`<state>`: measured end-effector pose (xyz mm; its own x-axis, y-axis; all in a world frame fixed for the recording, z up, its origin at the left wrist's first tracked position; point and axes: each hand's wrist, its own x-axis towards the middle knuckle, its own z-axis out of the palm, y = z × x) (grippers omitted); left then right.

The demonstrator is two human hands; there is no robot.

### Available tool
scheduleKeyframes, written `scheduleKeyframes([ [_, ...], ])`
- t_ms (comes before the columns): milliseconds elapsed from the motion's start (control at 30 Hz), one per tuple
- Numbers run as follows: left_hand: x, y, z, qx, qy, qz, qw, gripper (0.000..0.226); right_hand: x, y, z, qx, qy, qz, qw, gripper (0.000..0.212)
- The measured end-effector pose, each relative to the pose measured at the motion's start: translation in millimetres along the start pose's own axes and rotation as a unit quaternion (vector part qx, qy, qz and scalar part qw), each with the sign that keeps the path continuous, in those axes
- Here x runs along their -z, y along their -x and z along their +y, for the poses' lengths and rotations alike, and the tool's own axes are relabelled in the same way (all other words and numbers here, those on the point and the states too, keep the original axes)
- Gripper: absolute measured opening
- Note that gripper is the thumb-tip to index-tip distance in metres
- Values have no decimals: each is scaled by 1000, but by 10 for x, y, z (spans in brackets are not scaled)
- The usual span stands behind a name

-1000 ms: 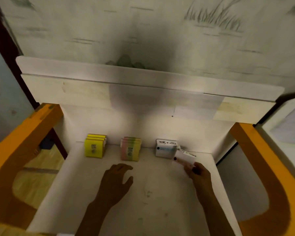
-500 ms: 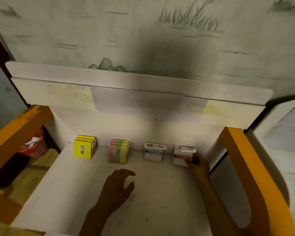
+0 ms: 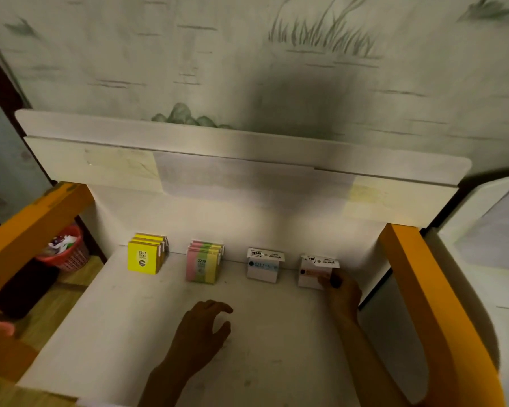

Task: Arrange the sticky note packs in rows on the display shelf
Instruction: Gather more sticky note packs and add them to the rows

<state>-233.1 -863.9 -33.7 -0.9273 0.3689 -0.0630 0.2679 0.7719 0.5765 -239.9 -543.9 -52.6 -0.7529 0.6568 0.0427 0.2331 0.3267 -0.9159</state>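
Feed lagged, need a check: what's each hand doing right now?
Left hand: open, fingers loosely curled over the shelf, holding nothing.
Right hand: holding the white pack with the pink label, rightmost in the row.

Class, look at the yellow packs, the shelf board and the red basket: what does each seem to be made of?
Yellow packs: paper pads, apparently in glossy wrap; printed fronts, stacked edges.
Shelf board: likely painted or laminated wood; flat, matte white, scuffed.
Red basket: probably moulded plastic; uniform lattice wall.

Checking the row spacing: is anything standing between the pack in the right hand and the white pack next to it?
Nothing visible: bare shelf separates the white pack with pink label, gripped by the right hand, from the white pack with blue label.
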Motion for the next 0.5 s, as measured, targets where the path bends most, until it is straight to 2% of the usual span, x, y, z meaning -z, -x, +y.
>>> scheduleKeyframes([
  [200,-16,19,44,-4,-12,-5,1000,24,-13,-38,68,-18,19,-8,1000,32],
  [500,-38,48,151,1,-20,21,1000,25,33,79,40,-22,-17,-20,999,37],
])
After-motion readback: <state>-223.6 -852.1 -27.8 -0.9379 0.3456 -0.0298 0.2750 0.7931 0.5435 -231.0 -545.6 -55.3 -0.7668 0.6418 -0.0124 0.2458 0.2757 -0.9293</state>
